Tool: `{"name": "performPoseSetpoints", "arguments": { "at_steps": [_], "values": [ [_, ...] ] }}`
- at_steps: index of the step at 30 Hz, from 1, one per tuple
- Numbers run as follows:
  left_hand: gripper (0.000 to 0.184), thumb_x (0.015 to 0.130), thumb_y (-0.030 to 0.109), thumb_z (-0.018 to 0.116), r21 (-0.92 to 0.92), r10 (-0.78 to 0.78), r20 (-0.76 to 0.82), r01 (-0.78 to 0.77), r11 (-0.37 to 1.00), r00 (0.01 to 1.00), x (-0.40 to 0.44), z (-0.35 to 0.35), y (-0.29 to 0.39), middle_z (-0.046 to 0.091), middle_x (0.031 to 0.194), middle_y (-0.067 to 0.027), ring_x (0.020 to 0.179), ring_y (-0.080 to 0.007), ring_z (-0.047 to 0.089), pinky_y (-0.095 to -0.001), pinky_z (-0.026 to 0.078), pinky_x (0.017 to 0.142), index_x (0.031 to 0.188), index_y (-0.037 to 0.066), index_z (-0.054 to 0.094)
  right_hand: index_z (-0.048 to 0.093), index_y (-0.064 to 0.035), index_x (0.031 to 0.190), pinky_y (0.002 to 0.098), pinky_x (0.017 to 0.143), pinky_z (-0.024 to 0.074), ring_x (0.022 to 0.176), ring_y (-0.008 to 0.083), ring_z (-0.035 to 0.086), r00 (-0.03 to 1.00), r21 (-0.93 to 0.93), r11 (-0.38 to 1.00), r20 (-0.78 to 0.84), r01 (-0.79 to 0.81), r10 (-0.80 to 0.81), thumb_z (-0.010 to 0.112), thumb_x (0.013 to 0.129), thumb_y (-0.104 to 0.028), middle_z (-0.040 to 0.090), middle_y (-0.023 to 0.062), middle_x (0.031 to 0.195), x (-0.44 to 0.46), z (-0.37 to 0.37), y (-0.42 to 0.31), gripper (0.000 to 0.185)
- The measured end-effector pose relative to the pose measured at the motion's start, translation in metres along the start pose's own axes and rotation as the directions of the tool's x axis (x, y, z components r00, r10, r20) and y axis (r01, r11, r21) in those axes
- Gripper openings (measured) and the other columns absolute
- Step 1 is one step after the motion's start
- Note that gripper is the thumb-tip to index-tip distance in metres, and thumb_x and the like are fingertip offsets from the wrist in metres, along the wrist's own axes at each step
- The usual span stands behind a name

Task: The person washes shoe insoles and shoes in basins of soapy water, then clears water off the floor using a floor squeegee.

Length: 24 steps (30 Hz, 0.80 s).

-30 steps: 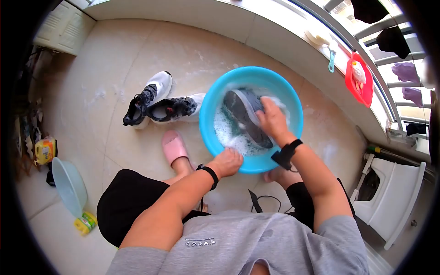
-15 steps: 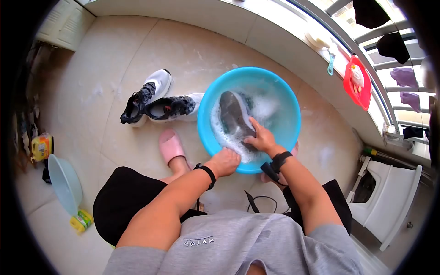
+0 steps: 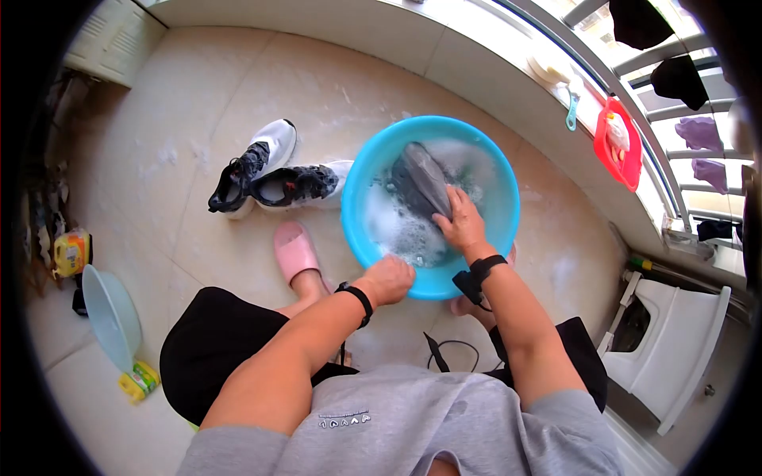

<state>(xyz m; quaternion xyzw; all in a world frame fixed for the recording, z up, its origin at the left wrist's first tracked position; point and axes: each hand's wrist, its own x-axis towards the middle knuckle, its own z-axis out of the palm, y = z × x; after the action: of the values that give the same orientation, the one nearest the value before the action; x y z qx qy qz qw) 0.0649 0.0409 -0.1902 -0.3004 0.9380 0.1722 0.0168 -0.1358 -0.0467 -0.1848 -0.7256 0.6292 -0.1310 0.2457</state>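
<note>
A blue basin (image 3: 510,214) of sudsy water stands on the floor in front of me. In it, partly in the water, lies a grey shoe (image 3: 427,178), tilted up on its side. My right hand (image 3: 465,225) grips the near end of this shoe, thumb on one side and fingers on the other. My left hand (image 3: 389,279) is closed on the near left rim of the basin; its fingertips are hidden. Left of the basin sit two black-and-white sneakers (image 3: 274,143), the nearer one next to the basin wall.
Pink slippers (image 3: 295,244) are on my feet close to the basin. A pale basin (image 3: 113,317) and yellow bottles (image 3: 73,254) stand at the left. Along the right ledge are a blue-handled brush (image 3: 571,111) and a red basket (image 3: 618,147). A cable (image 3: 456,343) hangs near my legs.
My right hand has moved slightly up and right with the grey shoe, which has rolled onto its side. Foam has shifted in the basin. My left hand stays at the rim.
</note>
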Motion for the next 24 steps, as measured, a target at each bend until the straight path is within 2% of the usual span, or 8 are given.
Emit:
{"name": "performPoseSetpoints", "arguments": {
  "at_steps": [6,7,10,17,19,21,22,24],
  "values": [
    [0.015,0.073,0.014,0.048,-0.044,-0.009,-0.012,0.008,0.999,1.0,-0.001,0.004,0.001,0.059,0.072,-0.0125,0.069,-0.0265,0.058,-0.0364,0.044,0.065,0.077,0.003,0.057,0.049,-0.0022,0.122,0.0386,0.092,0.0403,0.107,0.0365,0.051,0.872,0.588,0.667,0.443,-0.458,0.209,0.067,0.073,-0.024,0.055,0.0212,0.115,0.015,-0.007,0.033,0.057],
    [0.015,0.072,0.014,0.048,-0.078,-0.016,-0.037,0.013,0.997,0.999,-0.002,0.006,-0.001,0.059,0.072,-0.0125,0.069,-0.0266,0.058,-0.0363,0.044,0.065,0.077,0.003,0.056,0.049,-0.0022,0.122,0.0386,0.092,0.0403,0.107,0.0365,0.051,0.872,0.59,0.665,0.443,-0.458,0.207,0.067,0.073,-0.024,0.055,0.0212,0.115,0.017,-0.001,0.035,0.057],
    [0.015,0.071,0.014,0.048,0.012,0.009,-0.032,-0.008,1.0,0.999,-0.002,0.005,0.0,0.058,0.071,-0.0118,0.069,-0.0266,0.058,-0.0363,0.044,0.065,0.076,0.003,0.056,0.043,-0.0001,0.126,0.0397,0.093,0.0388,0.113,0.0374,0.047,0.971,0.013,0.998,-0.229,-0.059,0.06,0.068,0.073,-0.032,0.047,0.0238,0.124,0.021,0.001,0.026,0.067],
    [0.016,0.072,0.015,0.048,0.026,0.006,0.017,-0.006,1.0,1.0,-0.002,0.004,0.001,0.058,0.072,-0.0116,0.069,-0.026,0.058,-0.0363,0.044,0.064,0.077,0.003,0.057,0.026,-0.0057,0.136,0.0566,0.091,0.0332,0.121,0.0447,0.032,0.988,-0.361,0.931,0.155,0.055,0.001,0.075,0.059,-0.033,0.027,0.0248,0.138,-0.001,0.007,-0.014,0.096],
    [0.016,0.072,0.015,0.048,0.009,0.011,-0.069,-0.01,1.0,0.998,-0.001,0.007,-0.001,0.059,0.072,-0.0118,0.068,-0.0256,0.057,-0.0359,0.044,0.063,0.077,0.003,0.057,0.028,-0.0046,0.135,0.0514,0.09,0.0368,0.118,0.042,0.039,0.988,-0.301,0.95,0.154,0.078,-0.032,0.076,0.055,-0.03,0.037,0.0279,0.13,0.005,0.01,0.006,0.097],
    [0.016,0.073,0.015,0.048,0.013,0.009,-0.044,-0.009,1.0,0.999,-0.001,0.007,0.0,0.059,0.072,-0.0118,0.069,-0.0257,0.058,-0.036,0.044,0.064,0.078,0.003,0.057,0.035,-0.0023,0.128,0.0457,0.086,0.0419,0.105,0.0401,0.051,0.991,0.249,0.968,0.133,-0.009,-0.025,0.078,0.054,-0.031,0.051,0.0292,0.113,0.018,0.005,0.018,0.09],
    [0.017,0.073,0.015,0.048,0.018,0.008,-0.016,-0.008,1.0,1.0,-0.002,0.007,0.0,0.059,0.073,-0.0117,0.069,-0.0258,0.058,-0.0361,0.043,0.064,0.079,0.003,0.057,0.043,-0.0007,0.116,0.0404,0.082,0.0454,0.093,0.0396,0.058,0.944,0.109,0.946,0.171,-0.304,0.284,0.079,0.053,-0.033,0.06,0.0271,0.096,0.014,0.005,0.021,0.079],
    [0.016,0.073,0.015,0.048,0.016,0.007,-0.001,-0.007,1.0,1.0,-0.002,0.006,0.0,0.059,0.073,-0.0118,0.069,-0.026,0.058,-0.0363,0.044,0.064,0.079,0.003,0.057,0.047,0.0,0.11,0.0407,0.081,0.0458,0.091,0.0395,0.058,0.92,0.08,0.928,0.191,-0.363,0.343,0.079,0.054,-0.032,0.061,0.0262,0.094,0.016,0.013,0.01,0.073]
  ]
}}
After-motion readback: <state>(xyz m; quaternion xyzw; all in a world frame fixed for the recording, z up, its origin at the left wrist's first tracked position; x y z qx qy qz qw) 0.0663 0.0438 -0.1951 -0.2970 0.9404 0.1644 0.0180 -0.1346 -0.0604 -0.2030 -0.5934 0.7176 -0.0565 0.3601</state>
